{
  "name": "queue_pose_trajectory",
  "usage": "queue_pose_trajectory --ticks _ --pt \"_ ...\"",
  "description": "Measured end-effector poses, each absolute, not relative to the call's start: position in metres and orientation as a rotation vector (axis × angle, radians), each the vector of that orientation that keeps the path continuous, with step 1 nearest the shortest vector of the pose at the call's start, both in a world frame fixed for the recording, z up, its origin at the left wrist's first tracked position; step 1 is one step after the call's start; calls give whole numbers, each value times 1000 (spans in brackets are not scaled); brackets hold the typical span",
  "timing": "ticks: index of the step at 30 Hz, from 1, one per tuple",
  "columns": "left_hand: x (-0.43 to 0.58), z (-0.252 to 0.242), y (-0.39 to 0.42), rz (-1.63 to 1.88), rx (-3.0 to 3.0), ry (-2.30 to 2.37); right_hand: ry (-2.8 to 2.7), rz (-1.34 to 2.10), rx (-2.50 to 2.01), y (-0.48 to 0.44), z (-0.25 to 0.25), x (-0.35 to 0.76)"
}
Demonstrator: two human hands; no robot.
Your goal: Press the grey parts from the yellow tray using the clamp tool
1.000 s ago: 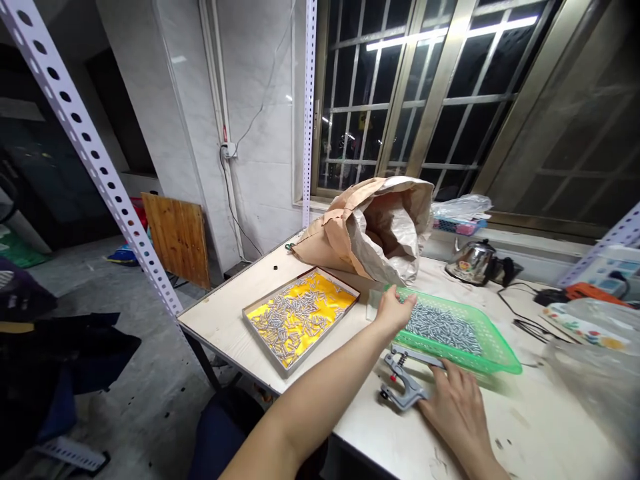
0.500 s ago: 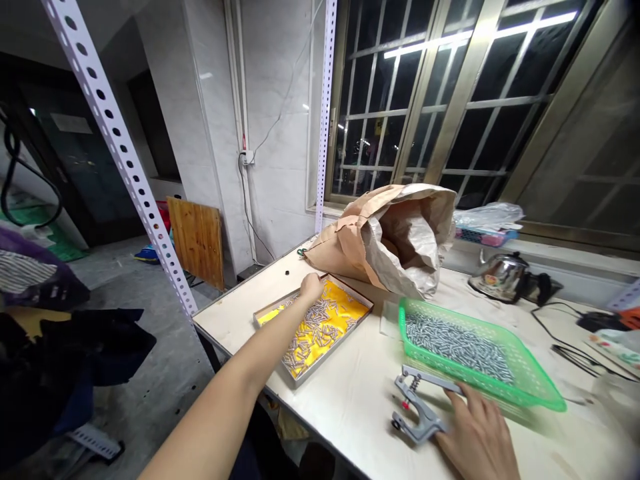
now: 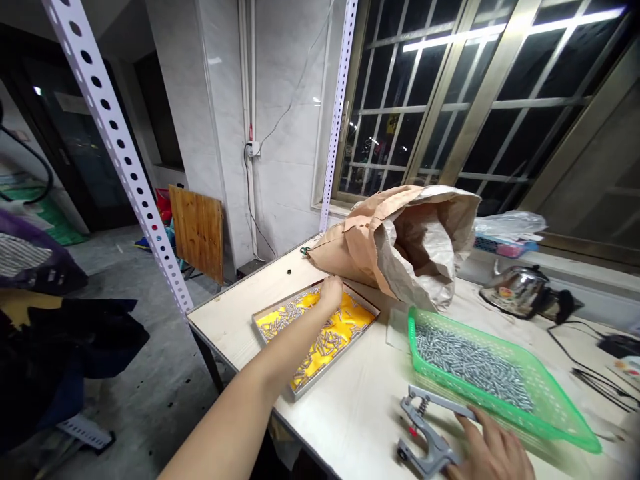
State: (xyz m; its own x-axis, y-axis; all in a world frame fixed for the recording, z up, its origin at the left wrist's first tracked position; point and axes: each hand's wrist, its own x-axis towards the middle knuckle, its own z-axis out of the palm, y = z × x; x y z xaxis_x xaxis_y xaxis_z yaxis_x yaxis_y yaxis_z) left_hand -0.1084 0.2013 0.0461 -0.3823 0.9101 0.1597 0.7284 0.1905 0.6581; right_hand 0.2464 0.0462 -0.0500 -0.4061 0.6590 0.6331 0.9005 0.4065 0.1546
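My left hand (image 3: 331, 291) reaches into a shallow box (image 3: 325, 363) at its far side, fingers curled down and closed. Whatever they pinch, if anything, is hidden. Yellow lining (image 3: 353, 308) covers the bottom of the box, with many small silvery metal pins (image 3: 327, 343) scattered over it. At the lower right, my right hand (image 3: 495, 447) is wrapped around a grey metal hand plier (image 3: 433, 447) with a spring and a small red part. Its jaws point left and stand apart. Just beyond that hand is a green plastic basket (image 3: 565, 420) holding a heap of small metal pieces (image 3: 470, 363).
A large open brown paper sack (image 3: 350, 250) lies behind the box. A steel kettle (image 3: 517, 290) and black cables (image 3: 600, 383) are at the right. A perforated metal post (image 3: 127, 160) rises by the table's left corner. Small scissors handles (image 3: 305, 251) poke out beside the sack.
My left hand has shifted right along the far side of the box. The right hand still grips the plier. The whole view has swung slightly.
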Motion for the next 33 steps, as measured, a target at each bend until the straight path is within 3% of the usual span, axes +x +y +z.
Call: queue_pose_trajectory --ticks 8,16,22,33 --pt "-134 63 163 1184 1368 2145 -2189 -695 -1397 32 -30 231" --pt "-101 72 107 1340 1093 1694 -2132 -672 -1438 30 -25 226" --pt "-19 43 34 1270 986 1242 -2050 -669 -1495 16 0 211" --pt "32 -5 2 1108 1200 1320 -2040 -575 -1605 9 4 206"
